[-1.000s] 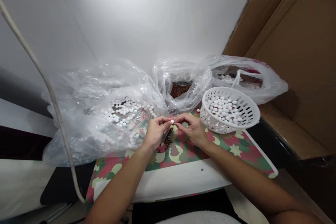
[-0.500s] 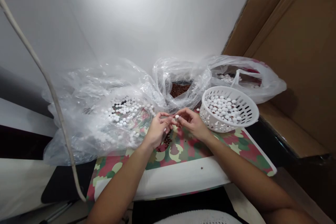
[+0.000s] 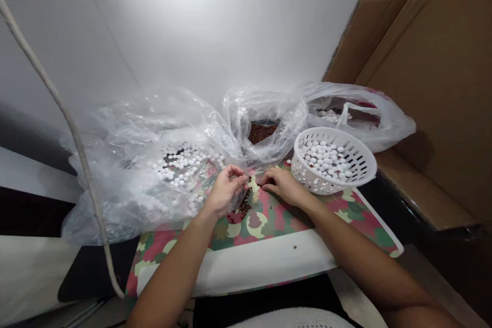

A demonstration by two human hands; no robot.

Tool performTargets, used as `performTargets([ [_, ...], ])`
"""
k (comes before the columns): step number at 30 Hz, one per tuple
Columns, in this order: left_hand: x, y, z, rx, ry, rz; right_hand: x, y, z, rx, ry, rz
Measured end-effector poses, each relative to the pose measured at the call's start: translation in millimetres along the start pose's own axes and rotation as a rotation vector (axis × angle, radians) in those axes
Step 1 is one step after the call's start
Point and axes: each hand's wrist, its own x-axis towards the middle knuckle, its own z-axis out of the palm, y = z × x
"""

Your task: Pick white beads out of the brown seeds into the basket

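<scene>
Brown bits (image 3: pixel 243 207) hard by the left hand (image 3: pixel 225 192)!

Strewn loosely on the patterned worktop (image 3: pixel 271 219), long axis running from one o'clock down to seven. At six o'clock from the left fingers (image 3: pixel 240 180), just beside; out towards eight from the right hand (image 3: pixel 285 184), so left clearly nearer. Left fingers bent, tips drawn in close to the thumb; right fingers curled likewise, thumb tucked beneath. Fully met, or gripping anything? Impossible to tell, too small. White balls (image 3: pixel 328 158) in the slotted basket (image 3: pixel 307 179), two o'clock from the right hand, basket floor mostly hidden. More at ten from the left, blurred behind a crinkled plastic bag (image 3: pixel 126 123). Brown heap (image 3: pixel 261 133) around one o'clock from the left, partly screened by clear film.
</scene>
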Motion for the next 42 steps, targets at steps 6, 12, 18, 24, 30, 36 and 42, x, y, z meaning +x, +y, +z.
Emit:
performTargets([
  [6, 2.9, -8.0, -0.4, -0.043, 0.003, -0.010, -3.0, -10.0, -5.2, 0.283, -0.087, -0.003],
  [12, 2.9, -11.1, 1.8, -0.123, -0.016, -0.039, -6.1, -29.9, -6.6, 0.566, 0.034, 0.006],
  [18, 4.9, -11.0, 4.3, -0.138, -0.014, -0.021, -5.9, -33.3, -1.9, 0.574, 0.073, -0.015],
  [24, 4.3, -13.2, 3.3, -0.106, -0.012, -0.013, -7.5, -32.7, 3.3, 0.527, 0.105, -0.007],
  [30, 2.0, -14.4, 4.3, -0.040, 0.020, 0.019, -8.2, -34.3, 8.4, 0.467, 0.179, 0.021],
  [36, 0.0, -18.0, 2.7, 0.006, 0.026, 0.025, -10.8, -38.2, 6.6, 0.495, 0.216, 0.030],
  [42, -0.1, -11.7, 9.7, -0.058, 0.003, -0.012, -8.0, -39.4, 4.2, 0.418, 0.167, -0.123],
])
